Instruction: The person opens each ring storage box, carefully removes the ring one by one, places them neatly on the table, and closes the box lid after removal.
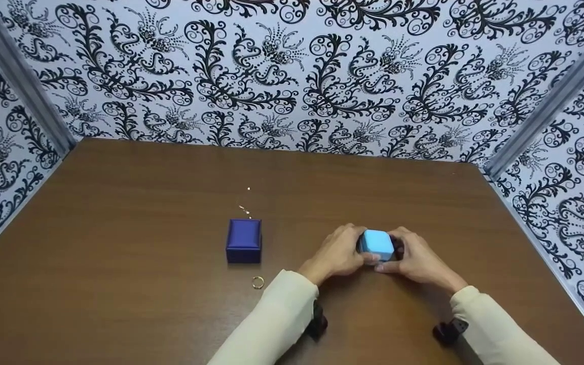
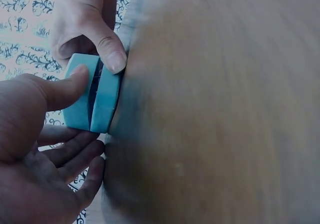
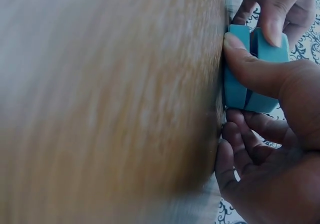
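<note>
We find the light blue box point(image 1: 376, 244) standing on the brown surface point(image 1: 119, 284), right of centre, held from both sides. The left hand point(image 1: 336, 253) grips it with thumb on the lid; the right hand point(image 1: 416, 258) pinches the opposite side. A thin gap shows between lid and base. To the left stand a dark blue box point(image 1: 244, 240) and, nearer us, a gold ring point(image 1: 258, 282).
</note>
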`<state>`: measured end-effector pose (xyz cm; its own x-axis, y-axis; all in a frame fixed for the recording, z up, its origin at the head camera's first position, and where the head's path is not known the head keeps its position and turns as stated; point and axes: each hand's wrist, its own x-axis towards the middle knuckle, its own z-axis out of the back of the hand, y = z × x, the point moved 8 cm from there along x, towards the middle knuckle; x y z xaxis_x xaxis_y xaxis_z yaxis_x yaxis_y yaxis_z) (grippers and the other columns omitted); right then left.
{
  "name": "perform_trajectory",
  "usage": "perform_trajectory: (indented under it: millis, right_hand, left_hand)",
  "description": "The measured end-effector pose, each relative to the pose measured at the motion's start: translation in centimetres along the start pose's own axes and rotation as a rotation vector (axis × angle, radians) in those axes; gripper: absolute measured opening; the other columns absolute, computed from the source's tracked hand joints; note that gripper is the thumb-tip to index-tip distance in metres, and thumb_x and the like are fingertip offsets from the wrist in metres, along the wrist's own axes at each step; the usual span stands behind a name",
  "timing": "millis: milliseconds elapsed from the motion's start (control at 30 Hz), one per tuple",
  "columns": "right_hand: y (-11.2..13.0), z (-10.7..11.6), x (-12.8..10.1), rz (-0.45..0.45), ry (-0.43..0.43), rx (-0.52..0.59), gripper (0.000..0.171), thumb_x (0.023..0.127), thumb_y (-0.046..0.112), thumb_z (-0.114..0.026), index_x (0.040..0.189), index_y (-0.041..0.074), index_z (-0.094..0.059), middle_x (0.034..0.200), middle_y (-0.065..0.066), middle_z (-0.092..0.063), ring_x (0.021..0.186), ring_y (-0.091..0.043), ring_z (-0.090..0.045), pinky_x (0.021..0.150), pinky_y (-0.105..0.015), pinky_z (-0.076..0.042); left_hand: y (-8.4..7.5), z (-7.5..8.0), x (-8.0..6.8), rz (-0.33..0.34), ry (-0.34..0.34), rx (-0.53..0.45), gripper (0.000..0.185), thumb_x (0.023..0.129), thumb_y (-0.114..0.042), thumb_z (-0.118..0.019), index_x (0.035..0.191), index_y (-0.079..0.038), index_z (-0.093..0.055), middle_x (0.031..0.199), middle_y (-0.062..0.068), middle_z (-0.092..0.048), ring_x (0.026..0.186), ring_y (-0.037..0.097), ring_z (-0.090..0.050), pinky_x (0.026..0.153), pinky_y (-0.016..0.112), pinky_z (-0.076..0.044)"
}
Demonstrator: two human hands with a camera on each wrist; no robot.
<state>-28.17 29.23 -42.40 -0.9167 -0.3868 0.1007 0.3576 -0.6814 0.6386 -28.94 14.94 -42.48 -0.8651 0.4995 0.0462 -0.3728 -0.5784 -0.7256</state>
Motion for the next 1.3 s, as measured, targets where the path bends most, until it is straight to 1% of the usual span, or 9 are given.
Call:
perform_trajectory:
  millis: [167, 367, 533, 700, 833, 1000, 1100, 1200, 1300]
  right_hand:
    - [0.0, 0.1, 0.0, -0.012, 0.003, -0.007, 0.053, 0.074, 0.026, -0.093, 0.116, 0.002, -0.070, 0.104, -0.005, -0.061, 0.094, -0.021, -0.057, 0.082, -0.034, -0.051]
    - [-0.1, 0.1, 0.1, -0.041, 0.010, 0.004, 0.051, 0.075, 0.025, -0.092, 0.114, 0.002, -0.070, 0.103, -0.006, -0.061, 0.093, -0.022, -0.056, 0.084, -0.038, -0.051]
    - [-0.2, 0.0, 0.1, -0.053, 0.019, 0.011, 0.052, 0.075, 0.024, -0.092, 0.115, 0.000, -0.068, 0.104, -0.007, -0.061, 0.093, -0.023, -0.057, 0.086, -0.042, -0.052]
    - [-0.1, 0.1, 0.1, -0.053, 0.016, -0.010, 0.054, 0.074, 0.024, -0.093, 0.114, -0.002, -0.068, 0.103, -0.007, -0.062, 0.092, -0.022, -0.058, 0.083, -0.038, -0.052]
    - [0.1, 0.2, 0.2, -0.050, 0.011, -0.035, 0.055, 0.073, 0.026, -0.093, 0.114, -0.002, -0.069, 0.102, -0.006, -0.063, 0.091, -0.022, -0.058, 0.082, -0.037, -0.051]
    - [0.1, 0.3, 0.2, -0.064, 0.014, -0.037, 0.054, 0.074, 0.027, -0.093, 0.113, -0.002, -0.068, 0.102, -0.006, -0.063, 0.091, -0.022, -0.056, 0.084, -0.040, -0.050]
    - [0.0, 0.3, 0.2, -0.074, 0.014, -0.044, 0.054, 0.074, 0.027, -0.093, 0.112, -0.002, -0.067, 0.100, -0.006, -0.063, 0.090, -0.022, -0.055, 0.083, -0.040, -0.049]
    - [-0.1, 0.3, 0.1, -0.083, 0.014, -0.047, 0.058, 0.074, 0.028, -0.093, 0.115, -0.003, -0.066, 0.100, -0.006, -0.063, 0.090, -0.022, -0.056, 0.083, -0.040, -0.049]
    - [-0.1, 0.3, 0.1, -0.092, 0.013, -0.043, 0.062, 0.074, 0.028, -0.093, 0.118, -0.005, -0.064, 0.101, -0.007, -0.063, 0.090, -0.022, -0.056, 0.084, -0.040, -0.049]
  left_hand:
    - [0.4, -0.1, 0.2, 0.040, 0.010, -0.058, 0.059, 0.093, -0.042, -0.072, 0.140, -0.007, -0.060, 0.120, 0.003, -0.061, 0.103, 0.014, -0.055, 0.095, 0.031, -0.048]
    - [0.5, 0.2, 0.6, 0.060, 0.013, -0.139, 0.056, 0.094, -0.039, -0.072, 0.136, -0.003, -0.062, 0.115, 0.006, -0.063, 0.097, 0.014, -0.057, 0.092, 0.031, -0.051]
    - [0.6, 0.2, 0.6, 0.103, 0.010, -0.146, 0.059, 0.096, -0.043, -0.068, 0.139, -0.003, -0.059, 0.120, 0.007, -0.062, 0.102, 0.016, -0.056, 0.098, 0.034, -0.048]
    - [0.3, -0.1, 0.5, 0.111, 0.015, -0.109, 0.057, 0.100, -0.047, -0.061, 0.138, -0.005, -0.059, 0.118, 0.003, -0.060, 0.112, 0.019, -0.051, 0.105, 0.043, -0.039]
    - [0.2, -0.2, 0.5, 0.134, 0.017, -0.110, 0.056, 0.101, -0.048, -0.057, 0.137, -0.005, -0.058, 0.119, 0.002, -0.059, 0.115, 0.020, -0.048, 0.107, 0.046, -0.034]
    - [0.3, -0.2, 0.7, 0.170, 0.017, -0.143, 0.057, 0.102, -0.049, -0.056, 0.138, -0.005, -0.058, 0.123, 0.003, -0.058, 0.117, 0.021, -0.047, 0.107, 0.046, -0.032]
    - [0.4, -0.3, 0.9, 0.193, 0.013, -0.167, 0.057, 0.102, -0.049, -0.055, 0.139, -0.005, -0.058, 0.127, 0.004, -0.058, 0.119, 0.022, -0.046, 0.107, 0.046, -0.031]
    - [0.6, -0.3, 1.0, 0.221, -0.004, -0.198, 0.057, 0.103, -0.049, -0.054, 0.138, -0.005, -0.059, 0.131, 0.005, -0.058, 0.122, 0.023, -0.046, 0.108, 0.046, -0.030]
    - [0.7, -0.1, 1.1, 0.260, -0.030, -0.252, 0.054, 0.103, -0.049, -0.054, 0.132, -0.005, -0.063, 0.127, 0.004, -0.061, 0.121, 0.024, -0.047, 0.107, 0.046, -0.031]
